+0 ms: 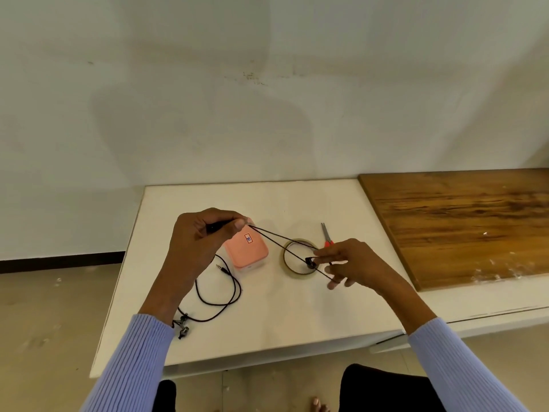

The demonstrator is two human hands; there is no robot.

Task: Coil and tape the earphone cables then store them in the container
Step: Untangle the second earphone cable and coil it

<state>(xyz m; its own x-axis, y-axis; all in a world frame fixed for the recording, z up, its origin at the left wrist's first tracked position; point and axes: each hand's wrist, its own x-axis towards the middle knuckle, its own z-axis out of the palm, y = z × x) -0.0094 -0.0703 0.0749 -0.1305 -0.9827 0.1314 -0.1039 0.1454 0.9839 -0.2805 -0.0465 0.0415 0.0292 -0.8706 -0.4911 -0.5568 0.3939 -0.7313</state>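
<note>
My left hand (205,233) pinches one end of a black earphone cable (279,243) above the white table (297,316). The cable runs taut in two strands to my right hand (353,263), which pinches it near a black earbud (310,262) over the tape roll (298,257). A second black earphone cable (218,295) lies loose on the table below my left wrist, with its jack plug pointing up and its earbuds near my sleeve. The pink container (246,248) stands closed between my hands, partly behind the left one.
Red-handled scissors (326,234) lie behind the tape roll. A wooden board (460,221) covers the table's right side. The wall rises right behind the table. My knees and a bare foot show below the front edge.
</note>
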